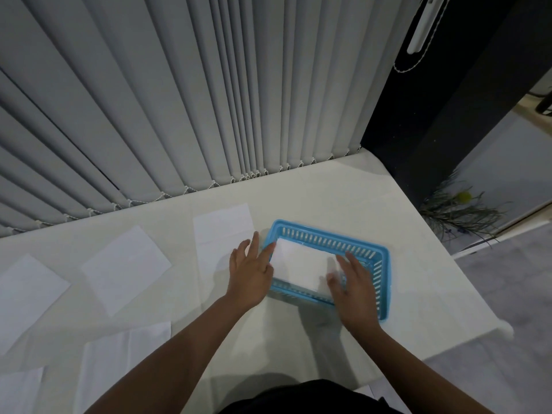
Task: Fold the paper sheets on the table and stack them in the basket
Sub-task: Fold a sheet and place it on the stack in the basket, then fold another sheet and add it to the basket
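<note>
A blue slotted basket [379, 255] stands on the white table [343, 186] right of centre. Inside it lies a folded white paper [298, 264]. My left hand [249, 271] rests at the basket's left rim, fingers spread, fingertips touching the paper's left edge. My right hand [355, 285] lies over the basket's right part, fingers on the paper's right end. Several unfolded white sheets lie on the table: one [221, 231] just left of the basket, one [125, 267] further left, one [27, 294] at the far left, and more [119, 354] near the front edge.
Grey vertical blinds [179, 100] hang along the table's far edge. A dark panel [433, 115] stands at the back right. Past the table's right edge there is grey floor and a plant [460, 210]. The table corner [504, 333] is close to the basket.
</note>
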Tool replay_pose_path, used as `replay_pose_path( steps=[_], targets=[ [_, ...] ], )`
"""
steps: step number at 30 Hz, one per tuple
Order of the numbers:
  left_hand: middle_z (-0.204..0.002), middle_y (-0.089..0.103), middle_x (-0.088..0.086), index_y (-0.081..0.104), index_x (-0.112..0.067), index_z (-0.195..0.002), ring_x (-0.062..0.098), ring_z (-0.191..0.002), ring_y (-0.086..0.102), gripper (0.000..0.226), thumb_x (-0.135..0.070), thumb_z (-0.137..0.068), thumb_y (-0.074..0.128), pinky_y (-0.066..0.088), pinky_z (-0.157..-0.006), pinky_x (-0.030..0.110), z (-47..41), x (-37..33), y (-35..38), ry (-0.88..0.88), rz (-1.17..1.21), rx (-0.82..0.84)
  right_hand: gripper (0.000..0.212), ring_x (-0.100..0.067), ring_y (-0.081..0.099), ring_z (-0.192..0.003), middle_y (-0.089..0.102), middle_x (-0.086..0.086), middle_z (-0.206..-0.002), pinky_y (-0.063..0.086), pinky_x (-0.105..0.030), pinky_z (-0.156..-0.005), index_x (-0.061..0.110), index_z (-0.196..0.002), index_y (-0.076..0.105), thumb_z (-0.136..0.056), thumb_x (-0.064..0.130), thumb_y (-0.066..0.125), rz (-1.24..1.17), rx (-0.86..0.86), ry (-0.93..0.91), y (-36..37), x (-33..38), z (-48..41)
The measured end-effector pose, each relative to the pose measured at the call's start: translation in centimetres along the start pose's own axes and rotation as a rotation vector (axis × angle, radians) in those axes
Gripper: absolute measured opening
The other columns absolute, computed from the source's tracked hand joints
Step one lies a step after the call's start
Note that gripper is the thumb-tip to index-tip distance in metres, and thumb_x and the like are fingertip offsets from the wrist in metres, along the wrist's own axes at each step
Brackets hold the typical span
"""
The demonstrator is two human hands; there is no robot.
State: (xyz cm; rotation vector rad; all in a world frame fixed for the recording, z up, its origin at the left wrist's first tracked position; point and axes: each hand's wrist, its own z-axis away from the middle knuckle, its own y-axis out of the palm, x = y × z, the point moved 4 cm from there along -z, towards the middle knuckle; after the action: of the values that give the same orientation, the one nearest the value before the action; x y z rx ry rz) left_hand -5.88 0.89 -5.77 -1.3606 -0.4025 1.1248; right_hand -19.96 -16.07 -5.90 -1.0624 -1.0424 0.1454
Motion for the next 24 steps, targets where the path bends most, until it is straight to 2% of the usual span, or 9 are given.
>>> replay_pose_path(
  steps=[3, 5, 7, 11, 14, 16, 19, 22, 24],
  targets=[
    [-0.162, -0.011, 0.0, 0.005, -0.034, -0.15, 0.025, -0.149, -0.007, 0.058, -0.052, -0.096, 0.01, -0.007, -0.119, 0.049, 0.0, -1.1, 1.0, 0.138, -0.155, 0.057, 0.07, -0.018, -0.008, -0.149, -0.009, 0.007, -0.16, -0.009, -0.037, -0.117, 0.025, -0.153, 0.007, -0.093, 0.06, 0.016, 0.342, 0.2, -0.183, 1.7, 0.6, 0.0],
    [-0.161, -0.016, 0.001, -0.004, -0.033, -0.15, 0.025, -0.148, -0.013, 0.074, -0.063, -0.083, -0.01, -0.012, -0.117, 0.049, -0.2, -1.2, 1.6, 0.19, -0.258, 0.086, 0.075, -0.016, -0.021, -0.146, -0.024, 0.009, -0.155, -0.017, -0.039, -0.115, 0.025, -0.152, -0.007, -0.088, 0.063, 0.005, 0.4, 0.26, -0.202, 2.5, 0.3, -0.1],
    [-0.16, -0.02, 0.003, -0.009, -0.033, -0.149, 0.026, -0.148, -0.017, 0.081, -0.063, -0.075, -0.018, -0.017, -0.114, 0.049, -0.5, -0.9, 2.1, 0.211, -0.309, 0.099, 0.075, -0.015, -0.026, -0.143, -0.028, 0.009, -0.153, -0.019, -0.041, -0.114, 0.025, -0.151, -0.012, -0.089, 0.063, 0.004, 0.418, 0.285, -0.192, 2.9, 0.0, -0.2],
    [-0.159, -0.021, 0.005, -0.013, -0.031, -0.149, 0.027, -0.147, -0.02, 0.078, -0.063, -0.077, -0.016, -0.02, -0.112, 0.05, -0.5, -0.4, 2.4, 0.229, -0.337, 0.104, 0.076, -0.015, -0.027, -0.142, -0.027, 0.008, -0.155, -0.019, -0.044, -0.115, 0.024, -0.15, -0.016, -0.088, 0.065, 0.002, 0.472, 0.304, -0.192, 3.1, -0.3, -0.2],
    [-0.159, -0.021, 0.003, -0.009, -0.031, -0.15, 0.027, -0.148, -0.014, 0.075, -0.064, -0.083, -0.01, -0.017, -0.114, 0.049, -0.5, -0.2, 2.2, 0.2, -0.275, 0.048, 0.073, -0.017, -0.018, -0.146, -0.015, 0.006, -0.16, -0.017, -0.045, -0.115, 0.024, -0.152, -0.006, -0.091, 0.062, 0.005, 0.475, 0.287, -0.184, 2.8, -0.1, -0.4],
    [-0.161, -0.015, 0.002, -0.004, -0.032, -0.15, 0.028, -0.149, -0.006, 0.067, -0.061, -0.091, 0.004, -0.017, -0.115, 0.046, -0.5, 0.4, 1.4, 0.149, -0.212, -0.026, 0.067, -0.022, 0.003, -0.149, 0.009, 0.003, -0.162, -0.01, -0.044, -0.118, 0.025, -0.152, 0.017, -0.093, 0.059, 0.014, 0.441, 0.202, -0.236, 2.2, 0.7, -0.9],
    [-0.162, -0.002, 0.004, 0.013, -0.03, -0.151, 0.029, -0.149, 0.005, 0.064, -0.057, -0.093, 0.009, -0.007, -0.118, 0.044, -0.7, 2.5, -0.5, 0.04, -0.15, -0.125, 0.052, -0.027, 0.04, -0.135, 0.046, 0.001, -0.146, 0.01, -0.044, -0.115, 0.025, -0.133, 0.05, -0.094, 0.051, 0.029, 0.376, 0.037, -0.356, 1.8, 3.3, -2.5],
    [-0.161, 0.011, 0.008, 0.034, -0.025, -0.145, 0.033, -0.146, 0.017, 0.07, -0.059, -0.09, 0.007, 0.008, -0.119, 0.049, -1.3, 5.6, -2.2, -0.074, -0.152, -0.184, 0.041, -0.027, 0.047, -0.125, 0.055, 0.0, -0.137, 0.019, -0.044, -0.111, 0.023, -0.123, 0.058, -0.091, 0.042, 0.039, 0.319, -0.008, -0.448, 2.8, 7.2, -5.0],
    [-0.16, 0.014, 0.012, 0.038, -0.022, -0.143, 0.036, -0.144, 0.021, 0.063, -0.055, -0.093, 0.018, 0.013, -0.117, 0.051, -2.0, 7.8, -3.3, -0.15, -0.194, -0.163, 0.038, -0.026, 0.045, -0.126, 0.053, 0.0, -0.138, 0.025, -0.044, -0.112, 0.022, -0.123, 0.059, -0.091, 0.035, 0.045, 0.306, 0.059, -0.498, 4.2, 10.0, -6.9]
  ],
)
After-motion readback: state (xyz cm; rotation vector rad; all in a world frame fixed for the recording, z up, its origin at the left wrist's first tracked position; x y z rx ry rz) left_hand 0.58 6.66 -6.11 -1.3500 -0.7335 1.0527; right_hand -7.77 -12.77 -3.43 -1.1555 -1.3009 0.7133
